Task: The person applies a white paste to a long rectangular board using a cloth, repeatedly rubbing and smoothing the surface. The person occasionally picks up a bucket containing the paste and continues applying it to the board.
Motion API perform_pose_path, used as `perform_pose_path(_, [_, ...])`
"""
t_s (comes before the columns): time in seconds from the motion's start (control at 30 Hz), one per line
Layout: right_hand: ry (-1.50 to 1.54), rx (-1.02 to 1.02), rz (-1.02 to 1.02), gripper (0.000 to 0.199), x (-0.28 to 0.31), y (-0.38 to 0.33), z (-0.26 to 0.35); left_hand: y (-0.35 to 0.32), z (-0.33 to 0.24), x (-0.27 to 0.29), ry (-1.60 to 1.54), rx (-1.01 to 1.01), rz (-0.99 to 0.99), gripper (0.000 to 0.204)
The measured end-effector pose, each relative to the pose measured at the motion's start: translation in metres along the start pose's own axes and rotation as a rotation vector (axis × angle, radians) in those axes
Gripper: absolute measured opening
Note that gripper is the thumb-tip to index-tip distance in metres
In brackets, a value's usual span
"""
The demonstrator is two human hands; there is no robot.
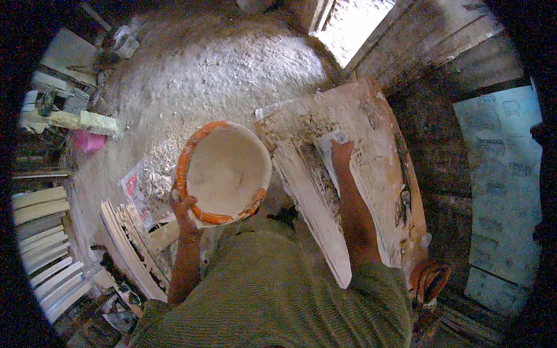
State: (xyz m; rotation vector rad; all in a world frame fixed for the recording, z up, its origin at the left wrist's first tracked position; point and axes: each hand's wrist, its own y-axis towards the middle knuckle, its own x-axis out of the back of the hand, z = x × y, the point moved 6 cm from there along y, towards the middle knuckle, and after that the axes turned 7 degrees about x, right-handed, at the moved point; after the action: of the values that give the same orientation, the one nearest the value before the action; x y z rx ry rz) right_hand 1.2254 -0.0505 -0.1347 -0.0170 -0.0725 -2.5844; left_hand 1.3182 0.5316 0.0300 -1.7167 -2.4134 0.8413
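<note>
The desk (383, 116) lay plaster-caked ahead and right. On it a long white moulding (310, 203) ran lengthwise toward the person, just left of the right hand (342, 152), whose fingers pressed flat. The left hand (184, 210) gripped the orange bowl (223, 171) by its near rim.

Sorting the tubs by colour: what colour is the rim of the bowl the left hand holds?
Orange rim, inside coated pale plaster-white; the head view shows it best.

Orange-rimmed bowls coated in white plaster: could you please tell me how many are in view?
1: the orange-rimmed bowl sits left of the plaster-caked wooden board, with the left hand gripping its near rim. Others may be hidden.
</note>
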Motion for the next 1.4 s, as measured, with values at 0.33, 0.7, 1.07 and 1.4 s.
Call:
perform_pose_path(0.33, [0.124,0.126,0.839,0.041,-0.102,-0.119,0.175,-0.032,0.015,-0.089,0.323,0.086,0.392,0.073])
perform_pose_path(0.7, [-0.572,0.670,0.896,0.027,-0.200,-0.212,0.160,-0.059,0.027,-0.137,0.806,0.087,0.792,0.067])
perform_pose_path(1.07, [-0.428,0.068,0.422,0.039,-0.100,-0.251,0.148,-0.089,0.064,-0.122,0.553,-0.227,1.212,0.070])
perform_pose_path(1.4, [0.872,-0.375,0.324,0.041,-0.011,-0.324,0.166,-0.160,0.098,-0.096,0.478,0.066,0.900,0.081])
